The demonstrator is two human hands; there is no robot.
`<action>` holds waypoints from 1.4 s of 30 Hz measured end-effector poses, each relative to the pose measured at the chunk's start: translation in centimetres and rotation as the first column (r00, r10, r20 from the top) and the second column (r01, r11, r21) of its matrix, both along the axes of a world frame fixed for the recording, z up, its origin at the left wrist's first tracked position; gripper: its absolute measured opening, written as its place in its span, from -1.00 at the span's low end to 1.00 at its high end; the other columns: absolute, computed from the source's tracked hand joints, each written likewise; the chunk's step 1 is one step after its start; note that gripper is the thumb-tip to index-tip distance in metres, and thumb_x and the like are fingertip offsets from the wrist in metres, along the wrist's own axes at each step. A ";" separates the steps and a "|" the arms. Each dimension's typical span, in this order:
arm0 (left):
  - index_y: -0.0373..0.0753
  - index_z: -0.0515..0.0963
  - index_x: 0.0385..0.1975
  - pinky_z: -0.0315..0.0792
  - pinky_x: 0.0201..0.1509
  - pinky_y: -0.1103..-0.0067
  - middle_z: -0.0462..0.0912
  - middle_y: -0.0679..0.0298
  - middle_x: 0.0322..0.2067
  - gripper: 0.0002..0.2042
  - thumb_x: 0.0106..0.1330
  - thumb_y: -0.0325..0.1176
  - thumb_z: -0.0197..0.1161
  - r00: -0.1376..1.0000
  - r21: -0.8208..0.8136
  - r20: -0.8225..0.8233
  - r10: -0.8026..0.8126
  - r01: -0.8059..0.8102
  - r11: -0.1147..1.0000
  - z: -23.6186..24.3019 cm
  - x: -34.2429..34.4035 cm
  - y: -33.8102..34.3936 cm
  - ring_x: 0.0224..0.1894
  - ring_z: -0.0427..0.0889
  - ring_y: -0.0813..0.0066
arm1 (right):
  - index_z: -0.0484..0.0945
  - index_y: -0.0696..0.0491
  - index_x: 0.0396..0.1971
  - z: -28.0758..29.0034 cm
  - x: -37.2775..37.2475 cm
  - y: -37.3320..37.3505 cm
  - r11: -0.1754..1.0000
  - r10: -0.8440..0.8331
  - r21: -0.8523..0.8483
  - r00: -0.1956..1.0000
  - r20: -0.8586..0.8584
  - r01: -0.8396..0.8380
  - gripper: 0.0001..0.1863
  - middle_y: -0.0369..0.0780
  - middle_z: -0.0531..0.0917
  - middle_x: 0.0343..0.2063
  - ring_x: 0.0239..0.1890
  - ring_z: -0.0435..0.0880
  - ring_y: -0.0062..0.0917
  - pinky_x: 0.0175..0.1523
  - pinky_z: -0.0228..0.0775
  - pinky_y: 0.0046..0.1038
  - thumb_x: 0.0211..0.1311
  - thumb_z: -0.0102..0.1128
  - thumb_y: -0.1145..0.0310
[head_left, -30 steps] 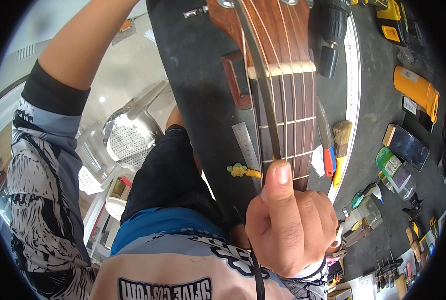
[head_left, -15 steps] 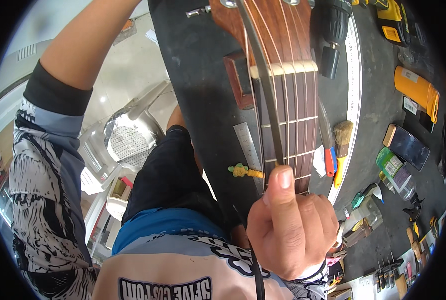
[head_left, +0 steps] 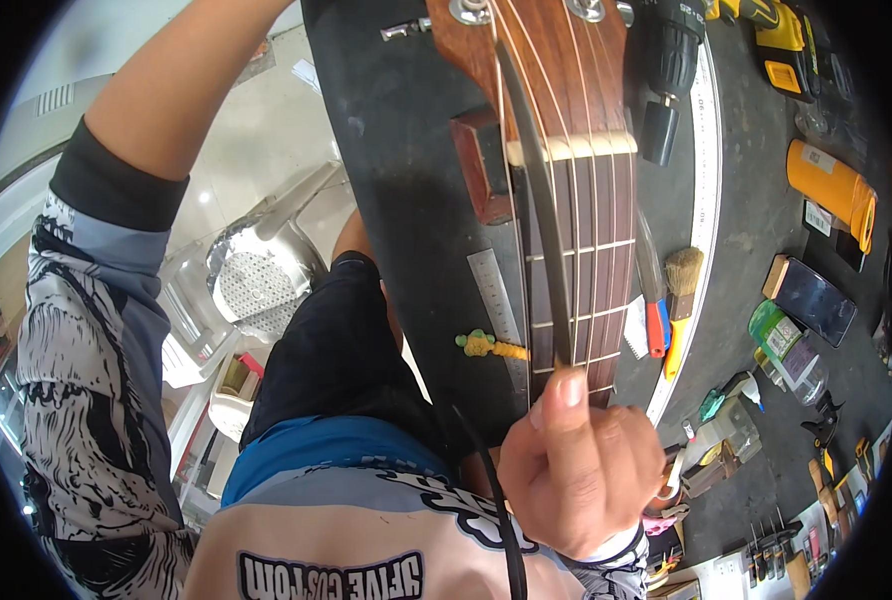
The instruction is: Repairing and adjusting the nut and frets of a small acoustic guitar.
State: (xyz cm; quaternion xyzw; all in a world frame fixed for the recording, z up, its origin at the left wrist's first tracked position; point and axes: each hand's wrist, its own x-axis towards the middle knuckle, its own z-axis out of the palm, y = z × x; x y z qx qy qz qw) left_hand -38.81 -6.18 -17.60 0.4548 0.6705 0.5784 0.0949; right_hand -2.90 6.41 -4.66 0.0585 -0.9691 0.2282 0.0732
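Observation:
My right hand (head_left: 581,475) is closed, thumb stretched along the top, around the near end of a long thin file (head_left: 546,215). The file runs lengthwise over a guitar's fretboard (head_left: 598,277) and crosses the pale nut (head_left: 576,147) near its left end. Several strings run over the nut to the brown wooden headstock (head_left: 541,60), where metal tuning posts show. My left forearm (head_left: 191,85) reaches up past the upper edge; its hand is out of view. A reddish wooden block (head_left: 484,165) stands beside the neck, close to the nut.
Right of the neck lie a drill (head_left: 674,50), a long white ruler (head_left: 704,180), a brush (head_left: 682,300) and a red-and-blue-handled tool (head_left: 657,325). A short ruler (head_left: 493,290) is left of it. Farther right are a phone (head_left: 814,300), an orange case (head_left: 831,190) and a bottle (head_left: 791,345).
My right hand has drawn the file slightly toward my body, so more fretboard shows before my thumb. The view has shifted a little. My left forearm keeps nearly the same place.

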 end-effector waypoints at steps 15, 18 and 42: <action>-0.52 0.54 -0.35 0.50 -0.15 0.46 0.68 0.01 -0.37 -0.66 0.52 -0.31 -0.01 0.857 0.093 -0.512 0.063 -0.018 0.995 -0.6 -0.8 0.0 -0.35 0.65 0.27 | 0.58 0.31 0.13 -0.6 -0.7 0.1 1.000 -0.005 0.007 1.000 -0.014 0.005 -0.45 -0.29 0.46 -0.71 -0.76 0.32 -0.52 -0.62 0.15 -0.47 0.03 0.22 0.78; -0.51 0.55 -0.34 0.51 -0.14 0.45 0.68 -0.02 -0.36 -0.66 0.53 -0.33 -0.03 0.974 -0.045 -0.225 -0.017 0.007 0.999 -0.3 -0.5 -0.4 -0.34 0.66 0.20 | 0.57 0.32 0.15 -0.8 -1.0 -0.1 1.000 0.001 0.008 1.000 -0.024 -0.001 -0.42 -0.29 0.47 -0.70 -0.76 0.32 -0.54 -0.61 0.15 -0.47 0.01 0.24 0.78; -0.46 0.59 -0.38 0.43 -0.27 0.57 0.68 0.25 -0.42 -0.61 0.50 -0.22 0.02 0.991 -0.061 0.131 0.036 -0.028 0.998 0.7 1.2 -0.2 -0.40 0.56 0.60 | 0.57 0.33 0.15 -1.0 -1.0 -0.2 1.000 -0.002 -0.002 0.999 -0.045 0.002 -0.40 -0.29 0.44 -0.72 -0.77 0.31 -0.51 -0.64 0.12 -0.48 -0.04 0.21 0.80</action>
